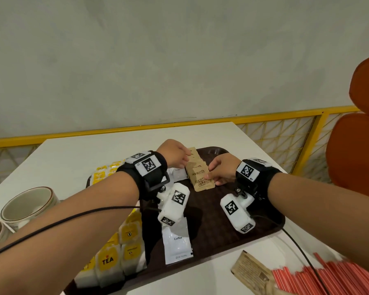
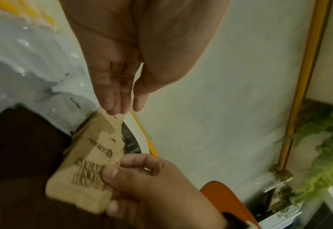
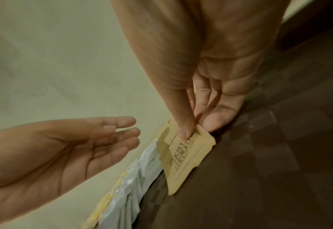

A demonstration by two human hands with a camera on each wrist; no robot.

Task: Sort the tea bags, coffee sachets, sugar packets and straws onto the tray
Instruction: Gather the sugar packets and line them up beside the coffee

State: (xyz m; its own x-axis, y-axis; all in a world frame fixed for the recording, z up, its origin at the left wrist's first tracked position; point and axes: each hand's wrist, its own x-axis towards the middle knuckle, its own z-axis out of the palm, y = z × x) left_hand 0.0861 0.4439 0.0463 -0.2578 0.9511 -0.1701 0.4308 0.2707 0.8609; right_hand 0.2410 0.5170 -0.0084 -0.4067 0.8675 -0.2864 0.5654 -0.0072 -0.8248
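Both hands at tray (image 1: 264, 228): right (image 1: 223, 170) pinches sugar packets (image 1: 200, 177), left (image 1: 175, 153) relaxed.

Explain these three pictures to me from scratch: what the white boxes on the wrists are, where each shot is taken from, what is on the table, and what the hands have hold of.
No robot here: a person works bare-handed. The white boxes are cameras strapped to the wrists. The wide picture comes from a head camera; the two close ones look along each hand.

A brown tray sits on a white table. On it lie yellow tea bags in a row at the left, white coffee sachets beside them, and a row of brown sugar packets in the middle. One more sugar packet and red straws are off the tray, with cups at the left.

The right hand pinches the nearest packet of the row between thumb and fingers. The left hand has straight fingers and only touches the far end of the row.
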